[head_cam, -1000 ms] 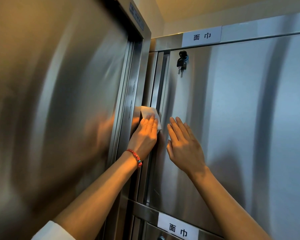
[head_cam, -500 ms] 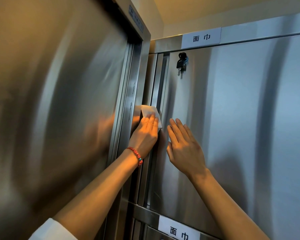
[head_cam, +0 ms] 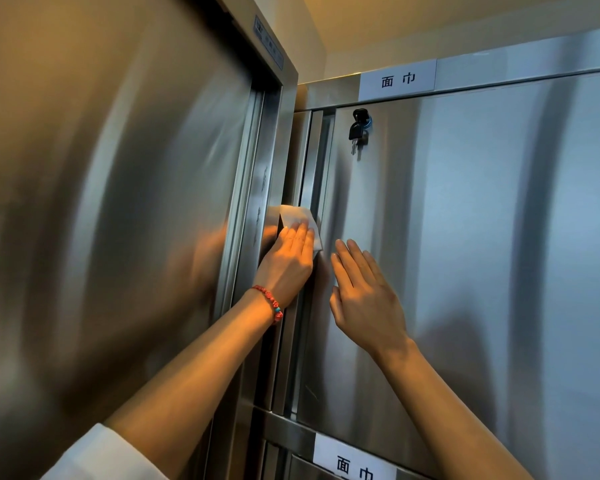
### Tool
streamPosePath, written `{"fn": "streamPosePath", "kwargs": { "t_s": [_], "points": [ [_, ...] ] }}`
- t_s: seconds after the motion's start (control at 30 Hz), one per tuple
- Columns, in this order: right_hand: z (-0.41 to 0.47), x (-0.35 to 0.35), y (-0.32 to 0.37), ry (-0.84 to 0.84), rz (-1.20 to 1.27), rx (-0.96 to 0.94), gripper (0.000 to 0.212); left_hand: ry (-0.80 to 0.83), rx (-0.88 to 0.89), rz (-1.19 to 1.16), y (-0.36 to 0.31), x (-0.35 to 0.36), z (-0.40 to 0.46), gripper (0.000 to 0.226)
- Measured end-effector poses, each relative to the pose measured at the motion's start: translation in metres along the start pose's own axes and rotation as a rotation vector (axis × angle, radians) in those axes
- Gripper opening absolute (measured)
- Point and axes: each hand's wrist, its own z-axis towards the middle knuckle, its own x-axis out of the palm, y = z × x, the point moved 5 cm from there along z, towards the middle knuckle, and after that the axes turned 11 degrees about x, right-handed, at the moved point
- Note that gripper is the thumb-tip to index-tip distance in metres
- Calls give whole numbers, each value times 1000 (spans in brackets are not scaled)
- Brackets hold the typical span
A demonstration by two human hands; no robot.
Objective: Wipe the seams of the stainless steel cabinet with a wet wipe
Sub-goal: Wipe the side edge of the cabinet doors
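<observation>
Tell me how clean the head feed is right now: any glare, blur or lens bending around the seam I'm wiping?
Head view: warm dim light; left panel smeared with soft reflections; wet wipe, left hand and right hand fairly sharp; cabinet door streaked with glare bands; wide-angle lens bends the edges.

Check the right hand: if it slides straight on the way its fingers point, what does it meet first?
The right hand lies flat on the cabinet door, fingers aimed up and slightly left. The bare door panel comes first; further up that line, probably the door's left edge by the seam, left of the hanging keys.
</observation>
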Motion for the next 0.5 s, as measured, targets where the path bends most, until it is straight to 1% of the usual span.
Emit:
{"fn": "streamPosePath", "kwargs": {
  "t_s": [0.17, 0.3, 0.33, 0.43, 0.5],
  "points": [
    [0, 1, 0, -2, -2, -7, 52, 2, 0, -3, -5, 1, -1, 50],
    [0, 1, 0, 8, -6, -8, 52, -125, 57, -12, -11, -7, -10, 44],
    [0, 1, 0, 9, -6, -7, 52, -135, 62, -2, -10, -6, -10, 44],
    [0, 1, 0, -2, -2, -7, 52, -93, 75, 85, -7, -3, -5, 47],
    [-1, 1, 0, -8, 2, -6, 52, -108, 65, 71, -6, -2, -2, 45]
  ]
}}
